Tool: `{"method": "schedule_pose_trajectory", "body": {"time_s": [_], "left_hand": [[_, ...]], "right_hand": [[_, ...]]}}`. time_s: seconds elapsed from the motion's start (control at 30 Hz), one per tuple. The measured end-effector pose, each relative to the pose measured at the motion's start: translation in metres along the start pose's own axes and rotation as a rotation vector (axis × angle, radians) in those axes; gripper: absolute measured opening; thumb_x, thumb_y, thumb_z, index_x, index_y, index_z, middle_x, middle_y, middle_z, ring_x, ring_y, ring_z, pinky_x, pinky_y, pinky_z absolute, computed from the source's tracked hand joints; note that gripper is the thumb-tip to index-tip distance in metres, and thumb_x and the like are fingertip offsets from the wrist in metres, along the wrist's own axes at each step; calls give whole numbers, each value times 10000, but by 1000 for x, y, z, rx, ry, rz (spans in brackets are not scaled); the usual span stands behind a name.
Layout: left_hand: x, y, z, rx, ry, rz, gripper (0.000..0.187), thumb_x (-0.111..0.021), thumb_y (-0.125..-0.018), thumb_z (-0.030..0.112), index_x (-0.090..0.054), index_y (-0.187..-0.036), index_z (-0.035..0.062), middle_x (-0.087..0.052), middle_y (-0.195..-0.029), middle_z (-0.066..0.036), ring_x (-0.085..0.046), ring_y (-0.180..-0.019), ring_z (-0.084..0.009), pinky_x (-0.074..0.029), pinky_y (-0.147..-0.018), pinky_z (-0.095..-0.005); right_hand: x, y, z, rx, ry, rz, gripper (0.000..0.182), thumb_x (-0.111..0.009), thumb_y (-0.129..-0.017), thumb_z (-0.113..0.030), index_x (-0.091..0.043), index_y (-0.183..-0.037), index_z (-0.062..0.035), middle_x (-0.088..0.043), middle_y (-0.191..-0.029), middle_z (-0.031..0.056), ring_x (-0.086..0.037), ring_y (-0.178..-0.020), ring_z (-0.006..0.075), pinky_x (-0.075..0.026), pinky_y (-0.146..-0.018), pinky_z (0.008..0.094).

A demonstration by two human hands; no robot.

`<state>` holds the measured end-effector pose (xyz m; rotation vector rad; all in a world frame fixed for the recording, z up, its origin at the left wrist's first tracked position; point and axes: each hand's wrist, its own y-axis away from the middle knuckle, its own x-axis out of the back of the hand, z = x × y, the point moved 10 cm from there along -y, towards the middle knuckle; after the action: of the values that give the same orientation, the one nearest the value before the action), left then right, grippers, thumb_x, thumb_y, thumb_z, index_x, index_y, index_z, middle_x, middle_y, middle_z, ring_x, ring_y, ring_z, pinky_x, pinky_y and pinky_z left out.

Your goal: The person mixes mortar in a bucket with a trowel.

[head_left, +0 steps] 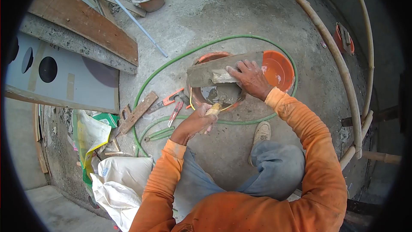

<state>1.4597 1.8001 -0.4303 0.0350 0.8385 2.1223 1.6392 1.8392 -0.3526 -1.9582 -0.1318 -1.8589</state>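
Note:
My right hand [252, 78] is closed on the pale handle of a long grey float [249, 61], which lies across the top of a round orange bucket [195, 99]. Grey wet material [223, 93] shows inside the bucket. Beside its near rim, my left hand [201, 120] grips a yellowish handle [213, 109]; the tool's far end is hard to make out against the bucket. An orange basin [279, 71] with liquid in it stands right of the bucket, partly under the float's end.
A green hose [171, 61] loops around both containers. Left of them lie a wooden-handled saw [136, 114], an orange-handled tool [171, 98] and a red cutter [175, 112]. White sacks [122, 180] are at lower left, boards [81, 23] at upper left, bamboo poles [328, 38] at right.

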Motion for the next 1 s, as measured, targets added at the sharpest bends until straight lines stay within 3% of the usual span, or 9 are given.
{"method": "schedule_pose_trajectory", "body": {"time_s": [0.5, 0.6, 0.67, 0.7, 0.77, 0.87, 0.9, 0.97, 1.0], "left_hand": [[-9, -11, -6, -152, -123, 85, 405, -594, -899, 54, -395, -1244, -20, -525, -879, -64, -527, -598, -95, -436, -524, -272], [-7, -16, -15, -139, -227, 122, 430, -613, -889, 74, -388, -1239, -34, -547, -947, -116, -591, -720, -155, -496, -638, -321], [-2, -20, -8, -269, -420, 169, 468, -636, -882, 112, -381, -1244, -40, -562, -1024, -171, -615, -904, -229, -511, -812, -380], [0, -21, -10, -271, -422, 174, 468, -636, -882, 112, -381, -1244, -40, -562, -1024, -171, -615, -904, -229, -511, -812, -380], [-4, -16, 0, -315, -591, 162, 507, -648, -880, 139, -373, -1260, -51, -563, -1099, -214, -590, -1061, -297, -463, -959, -421], [-1, -20, 3, -421, -584, 200, 492, -629, -900, 137, -376, -1280, -47, -575, -1038, -170, -633, -890, -244, -521, -800, -380], [-1, -22, 1, -424, -587, 200, 492, -629, -900, 137, -376, -1280, -47, -575, -1038, -170, -633, -890, -244, -521, -800, -380], [-3, -25, -20, -128, -68, 132, 471, -609, -917, 132, -377, -1290, -37, -568, -961, -115, -603, -683, -164, -509, -599, -312], [-6, -26, -23, -126, -68, 132, 471, -609, -917, 132, -377, -1290, -37, -568, -961, -115, -603, -683, -164, -509, -599, -312]], "right_hand": [[-18, -4, -11, 205, -48, -17, 450, -641, -872, -160, -566, -1315, -149, -537, -1088, 53, -544, -1047, 244, -451, -868, 418], [-22, -2, -13, 202, -74, -26, 483, -682, -840, -166, -569, -1310, -145, -543, -1094, 51, -542, -1050, 240, -449, -866, 411], [-31, -4, -9, 148, -119, -72, 537, -726, -814, -155, -553, -1322, -135, -532, -1127, 75, -533, -1107, 274, -454, -910, 444], [-33, -5, -5, 152, -119, -68, 537, -726, -814, -155, -553, -1322, -135, -532, -1127, 75, -533, -1107, 274, -454, -910, 444], [-42, -7, 14, 60, -297, -125, 589, -751, -801, -145, -525, -1344, -126, -512, -1173, 107, -510, -1175, 319, -444, -975, 486], [-40, -6, 25, -67, -322, -124, 610, -751, -803, -132, -504, -1360, -125, -496, -1203, 135, -487, -1219, 352, -430, -1013, 509], [-37, -7, 30, -122, -307, -113, 607, -749, -801, -128, -506, -1358, -126, -498, -1201, 138, -489, -1216, 352, -433, -1005, 507], [-34, -9, 37, -164, -267, -60, 609, -748, -796, -123, -506, -1355, -119, -501, -1193, 143, -493, -1205, 357, -435, -995, 507], [-30, -10, 42, -201, -225, -8, 611, -746, -790, -117, -505, -1352, -112, -505, -1184, 149, -497, -1195, 361, -438, -985, 507]]}}
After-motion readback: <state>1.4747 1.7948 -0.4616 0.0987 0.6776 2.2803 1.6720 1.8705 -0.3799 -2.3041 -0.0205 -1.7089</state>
